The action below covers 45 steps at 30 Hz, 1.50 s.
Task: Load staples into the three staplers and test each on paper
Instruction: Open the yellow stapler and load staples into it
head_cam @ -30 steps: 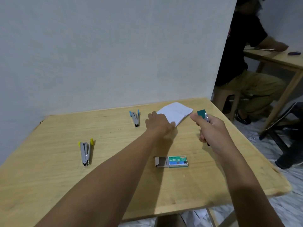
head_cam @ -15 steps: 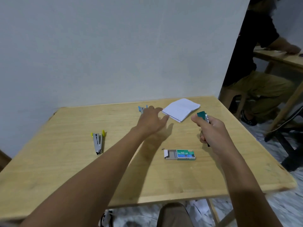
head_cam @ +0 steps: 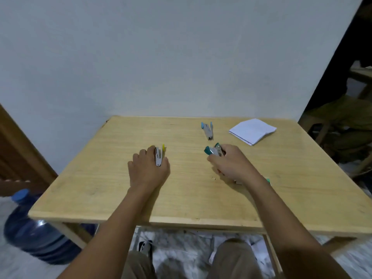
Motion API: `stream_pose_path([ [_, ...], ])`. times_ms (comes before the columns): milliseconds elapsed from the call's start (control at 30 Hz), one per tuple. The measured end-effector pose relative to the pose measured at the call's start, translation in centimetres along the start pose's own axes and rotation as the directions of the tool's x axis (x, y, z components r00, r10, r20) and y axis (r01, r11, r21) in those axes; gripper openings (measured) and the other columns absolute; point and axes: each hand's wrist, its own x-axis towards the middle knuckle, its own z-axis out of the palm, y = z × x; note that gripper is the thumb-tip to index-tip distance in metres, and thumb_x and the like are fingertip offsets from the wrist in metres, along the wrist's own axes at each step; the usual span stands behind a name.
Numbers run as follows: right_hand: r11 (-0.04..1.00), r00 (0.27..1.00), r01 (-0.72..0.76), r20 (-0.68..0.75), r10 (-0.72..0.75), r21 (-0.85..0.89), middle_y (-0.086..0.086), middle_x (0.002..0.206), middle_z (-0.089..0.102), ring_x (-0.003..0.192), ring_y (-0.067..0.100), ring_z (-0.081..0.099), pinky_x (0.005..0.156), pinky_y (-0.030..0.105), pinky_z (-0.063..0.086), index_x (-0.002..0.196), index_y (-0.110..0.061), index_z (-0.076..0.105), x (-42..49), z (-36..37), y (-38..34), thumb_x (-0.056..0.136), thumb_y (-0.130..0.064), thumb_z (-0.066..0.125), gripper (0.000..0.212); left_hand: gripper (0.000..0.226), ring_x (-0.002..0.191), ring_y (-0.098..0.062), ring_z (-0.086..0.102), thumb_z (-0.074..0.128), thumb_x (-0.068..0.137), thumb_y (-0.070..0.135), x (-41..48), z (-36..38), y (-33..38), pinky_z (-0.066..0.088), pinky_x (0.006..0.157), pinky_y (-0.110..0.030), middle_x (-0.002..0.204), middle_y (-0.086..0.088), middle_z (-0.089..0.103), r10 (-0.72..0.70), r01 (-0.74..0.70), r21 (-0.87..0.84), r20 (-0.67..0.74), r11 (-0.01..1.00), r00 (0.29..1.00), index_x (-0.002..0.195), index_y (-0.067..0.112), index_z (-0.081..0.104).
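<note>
Blue stapler (head_cam: pixel 208 131) — near folded paper (head_cam: pixel 252 130)

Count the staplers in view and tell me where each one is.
3: yellow stapler on the table, pinched by the left hand; green stapler gripped in the right hand; blue stapler lying beside the paper.

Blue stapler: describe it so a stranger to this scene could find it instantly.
On the wooden table by the pale wall, look near the far edge, just left of the white paper. The blue stapler lies there, blue tips toward the wall. Unlike the yellow stapler gripped by the left hand and the green stapler in the right hand, no hand touches it.
</note>
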Motion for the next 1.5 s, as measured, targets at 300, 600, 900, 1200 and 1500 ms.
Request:
stream_pose_path([
  [300, 0.783, 0.999, 0.023, -0.022, -0.047, -0.621, 0.0, 0.076, 0.053, 0.075, 0.026, 0.054, 0.061, 0.03, 0.036, 0.083, -0.014, 0.049, 7.4, 5.5, -1.7, 0.089, -0.034, 0.053, 0.022, 0.014, 0.075, -0.025, 0.045, 0.051, 0.084, 0.026, 0.4, 0.4, -0.5, 0.028, 0.07, -0.035, 0.079, 0.003, 0.061, 0.051, -0.055, -0.05, -0.071, 0.997, 0.996, 0.097, 0.022, 0.055],
  [600, 0.821, 0.99, -0.051, -0.136, -0.033, -0.569, -0.001, 0.087, 0.059, 0.09, 0.024, 0.061, 0.07, 0.031, 0.038, 0.104, -0.012, 0.06, 10.9, 7.5, -2.9, 0.093, -0.055, 0.05, 0.046, 0.008, 0.065, -0.021, 0.045, 0.05, 0.084, 0.027, 0.5, 0.7, -0.6, 0.034, 0.066, -0.036, 0.062, 0.007, 0.048, 0.096, -0.101, -0.053, -0.089, 0.993, 0.991, 0.079, 0.024, 0.044],
  [900, 0.928, 0.997, 0.06, 0.061, -0.04, -0.366, -0.004, 0.109, 0.065, 0.096, 0.016, 0.06, 0.076, 0.028, 0.043, 0.132, -0.023, 0.054, 8.8, 5.5, -0.6, 0.082, -0.026, 0.068, 0.052, 0.017, 0.072, -0.022, 0.048, 0.049, 0.087, 0.027, 0.6, 0.6, -0.6, 0.031, 0.07, -0.036, 0.073, 0.006, 0.057, 0.102, -0.109, -0.056, -0.104, 0.992, 0.989, 0.102, 0.021, 0.053],
  [1200, 0.908, 0.994, 0.025, -0.084, -0.066, -0.419, -0.019, 0.082, 0.056, 0.088, 0.01, 0.061, 0.072, 0.028, 0.042, 0.122, -0.037, 0.059, 10.8, 7.6, -0.9, 0.088, -0.046, 0.065, 0.036, 0.023, 0.071, -0.019, 0.044, 0.047, 0.088, 0.027, 0.5, 0.1, -0.3, 0.029, 0.07, -0.035, 0.074, 0.008, 0.052, 0.087, -0.091, -0.047, -0.084, 0.995, 0.993, 0.11, 0.021, 0.05],
  [1500, 0.91, 0.988, -0.075, -0.152, 0.013, -0.408, -0.007, 0.121, 0.068, 0.109, 0.019, 0.063, 0.076, 0.029, 0.038, 0.134, -0.035, 0.054, 12.1, 8.4, -2.5, 0.092, -0.051, 0.059, 0.045, 0.026, 0.071, -0.018, 0.048, 0.045, 0.088, 0.028, 0.4, 0.0, -0.2, 0.034, 0.071, -0.036, 0.08, 0.007, 0.058, 0.079, -0.085, -0.073, -0.083, 0.994, 0.993, 0.113, 0.021, 0.047],
])
